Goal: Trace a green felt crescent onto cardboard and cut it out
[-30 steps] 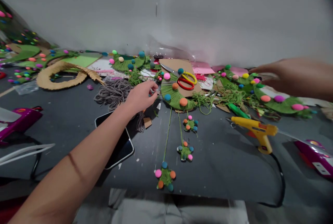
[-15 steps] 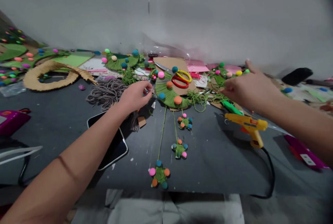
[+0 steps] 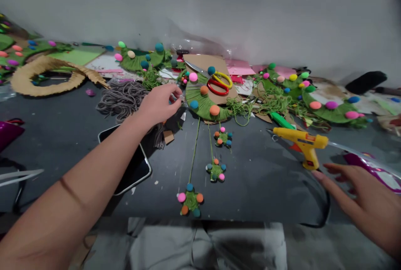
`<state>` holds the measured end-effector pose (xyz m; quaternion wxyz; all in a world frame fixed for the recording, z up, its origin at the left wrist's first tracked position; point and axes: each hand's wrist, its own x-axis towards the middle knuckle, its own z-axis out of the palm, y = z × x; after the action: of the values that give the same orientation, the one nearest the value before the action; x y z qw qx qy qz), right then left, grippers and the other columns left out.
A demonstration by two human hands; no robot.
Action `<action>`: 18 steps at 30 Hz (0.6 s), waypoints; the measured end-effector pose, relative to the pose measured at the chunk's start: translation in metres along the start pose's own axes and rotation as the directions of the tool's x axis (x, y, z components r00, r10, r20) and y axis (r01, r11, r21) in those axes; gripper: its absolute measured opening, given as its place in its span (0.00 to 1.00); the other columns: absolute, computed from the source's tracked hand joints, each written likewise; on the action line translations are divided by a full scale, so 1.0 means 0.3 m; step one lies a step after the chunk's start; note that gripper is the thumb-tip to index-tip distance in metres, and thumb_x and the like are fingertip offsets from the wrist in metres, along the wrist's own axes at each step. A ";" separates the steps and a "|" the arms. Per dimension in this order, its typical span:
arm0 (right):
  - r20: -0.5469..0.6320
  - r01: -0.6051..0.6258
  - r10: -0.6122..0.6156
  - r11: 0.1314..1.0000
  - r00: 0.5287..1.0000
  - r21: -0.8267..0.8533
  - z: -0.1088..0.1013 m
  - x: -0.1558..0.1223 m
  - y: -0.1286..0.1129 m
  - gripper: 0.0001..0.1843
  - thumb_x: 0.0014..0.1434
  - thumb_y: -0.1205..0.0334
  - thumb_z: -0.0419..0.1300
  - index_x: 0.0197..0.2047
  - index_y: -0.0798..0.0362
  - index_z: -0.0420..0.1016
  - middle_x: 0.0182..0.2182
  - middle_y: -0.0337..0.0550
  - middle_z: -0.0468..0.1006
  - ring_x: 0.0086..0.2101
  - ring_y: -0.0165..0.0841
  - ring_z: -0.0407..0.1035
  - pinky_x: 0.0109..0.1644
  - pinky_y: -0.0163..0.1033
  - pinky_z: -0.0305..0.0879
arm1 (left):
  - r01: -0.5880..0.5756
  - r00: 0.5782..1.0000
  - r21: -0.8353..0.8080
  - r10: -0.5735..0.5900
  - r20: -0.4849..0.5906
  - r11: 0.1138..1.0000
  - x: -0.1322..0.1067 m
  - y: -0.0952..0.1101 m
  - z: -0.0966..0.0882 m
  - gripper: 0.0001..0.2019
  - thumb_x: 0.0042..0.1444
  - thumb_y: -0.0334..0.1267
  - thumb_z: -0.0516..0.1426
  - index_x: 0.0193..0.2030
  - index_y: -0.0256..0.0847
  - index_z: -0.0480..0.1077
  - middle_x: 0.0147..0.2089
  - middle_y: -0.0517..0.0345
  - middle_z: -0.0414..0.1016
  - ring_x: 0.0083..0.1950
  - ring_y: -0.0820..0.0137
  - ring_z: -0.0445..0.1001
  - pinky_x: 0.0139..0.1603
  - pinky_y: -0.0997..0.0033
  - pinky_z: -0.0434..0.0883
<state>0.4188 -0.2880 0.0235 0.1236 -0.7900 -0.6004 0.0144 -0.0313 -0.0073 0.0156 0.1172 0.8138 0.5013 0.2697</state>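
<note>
My left hand (image 3: 161,100) is at the left edge of a green yarn-wrapped crescent (image 3: 200,100) dotted with felt balls. Its fingers are curled to the thumb, and whatever they pinch is too small to make out. Three small green stars (image 3: 191,201) trimmed with coloured balls hang from the crescent on yarn. My right hand (image 3: 365,203) is open, fingers stretched toward the handle of a yellow glue gun (image 3: 302,142) with a clear glue stick in its back. Scissors (image 3: 219,84) with red and yellow handles lie over the crescent's top.
Grey yarn (image 3: 120,100) and a phone (image 3: 133,174) lie around my left forearm. A tan paper-wrapped ring (image 3: 21,84) is at far left. More decorated green crescents (image 3: 332,109) line the back by the wall. The gun's black cord (image 3: 327,207) reaches the front edge.
My right hand has come down and right from above the back clutter to beside the glue gun, its fingers now spread. My left hand stays by the crescent. The view has shifted slightly.
</note>
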 end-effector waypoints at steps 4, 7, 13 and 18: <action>-0.005 -0.025 0.025 1.000 1.000 0.016 0.053 0.127 -0.040 0.25 0.60 0.32 0.56 0.42 0.45 0.74 0.44 0.59 0.82 0.44 0.58 0.78 0.44 0.57 0.72 | 0.002 1.000 0.001 -0.002 0.002 1.000 0.000 -0.005 0.001 0.10 0.59 0.40 0.57 0.44 0.42 0.76 0.47 0.50 0.83 0.42 0.61 0.80 0.45 0.62 0.73; 0.090 -0.173 0.168 0.984 0.982 0.051 0.076 0.203 -0.091 0.28 0.53 0.27 0.58 0.32 0.45 0.72 0.32 0.55 0.81 0.33 0.57 0.77 0.38 0.56 0.69 | 0.029 1.000 -0.006 -0.029 -0.009 1.000 0.002 -0.011 -0.001 0.11 0.60 0.42 0.58 0.45 0.42 0.77 0.47 0.49 0.84 0.42 0.60 0.80 0.46 0.60 0.74; -0.016 -0.264 0.277 0.930 0.961 0.255 0.028 0.256 -0.207 0.25 0.45 0.29 0.60 0.26 0.43 0.76 0.27 0.51 0.82 0.35 0.59 0.78 0.40 0.57 0.72 | 0.049 0.999 -0.168 -0.052 -0.009 0.985 0.006 -0.012 0.007 0.09 0.60 0.40 0.58 0.42 0.41 0.77 0.44 0.52 0.84 0.40 0.64 0.80 0.49 0.61 0.76; 0.060 -0.203 0.196 0.895 0.979 0.396 0.012 0.369 -0.334 0.32 0.45 0.26 0.62 0.31 0.48 0.85 0.30 0.51 0.84 0.39 0.58 0.79 0.50 0.59 0.74 | 0.032 0.999 -0.228 -0.034 -0.007 0.973 0.006 -0.011 0.027 0.10 0.62 0.42 0.57 0.42 0.42 0.78 0.43 0.54 0.85 0.39 0.66 0.80 0.45 0.64 0.78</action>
<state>0.3545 -0.1570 0.0551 0.2746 -0.8051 -0.5018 0.1569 -0.0287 -0.0034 0.0078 0.2115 0.7851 0.4811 0.3278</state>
